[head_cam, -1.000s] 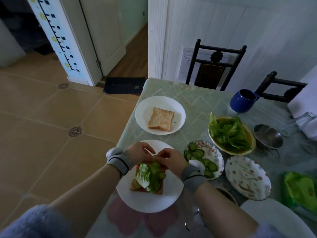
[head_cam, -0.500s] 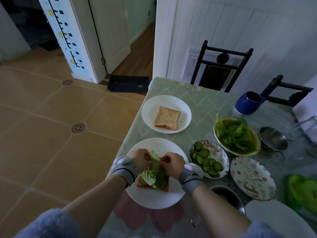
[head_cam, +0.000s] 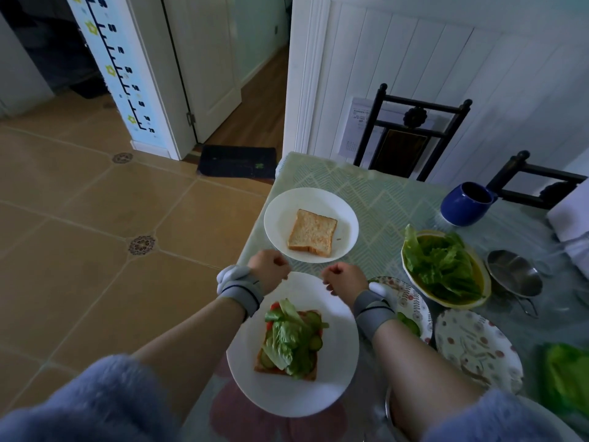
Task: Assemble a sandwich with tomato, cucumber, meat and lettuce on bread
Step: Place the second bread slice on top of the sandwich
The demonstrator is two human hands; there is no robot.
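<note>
Left hand (head_cam: pixel 269 269) and right hand (head_cam: pixel 344 279) curled, holding nothing, sandwich (head_cam: pixel 291 341) just behind them, bread (head_cam: pixel 312 232) just ahead

Dim, bluish cast; soft daylight from doorway; wide-angle bending at edges; near sleeves (head_cam: pixel 86 406) blurred.

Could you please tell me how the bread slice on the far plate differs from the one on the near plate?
The far slice is bare; the near slice is piled with lettuce, cucumber and tomato. The far slice sits beyond both hands; the near one lies between the forearms. Both lie flat on white plates.
</note>
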